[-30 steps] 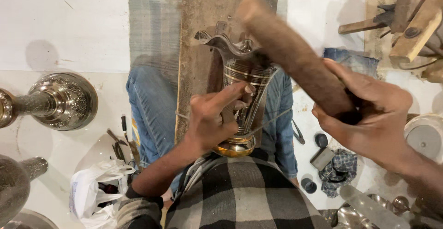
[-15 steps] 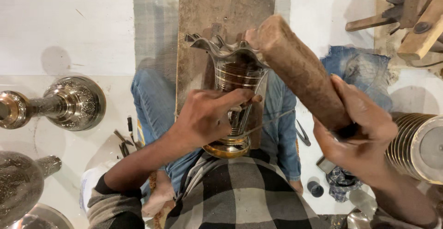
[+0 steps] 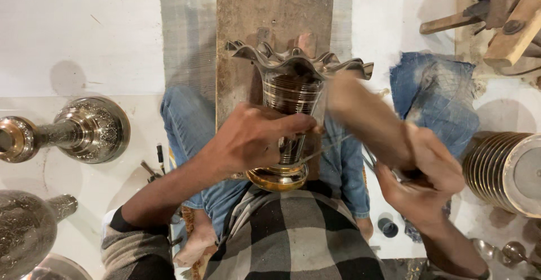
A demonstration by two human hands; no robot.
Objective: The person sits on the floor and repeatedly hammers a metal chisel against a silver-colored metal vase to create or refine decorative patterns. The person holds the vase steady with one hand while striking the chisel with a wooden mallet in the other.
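A brass vase (image 3: 290,88) with a wavy flared rim lies along a wooden plank (image 3: 270,26), its gold foot (image 3: 279,177) towards me. My left hand (image 3: 253,139) rests on the vase's narrow stem, pinching a thin tool against the metal; the tool itself is mostly hidden. My right hand (image 3: 420,178) grips the handle of a wooden mallet (image 3: 366,119), whose blurred head is down beside the vase body.
Engraved metal vases lie at left (image 3: 79,130) and lower left (image 3: 28,229). A ribbed metal vessel (image 3: 501,170) sits at right, a blue denim cloth (image 3: 434,96) behind it, wooden tools (image 3: 501,15) at top right. Small tools (image 3: 155,164) lie by my left knee.
The mallet has swung down from above the vase rim to beside the vase body. My left hand has stayed on the stem.
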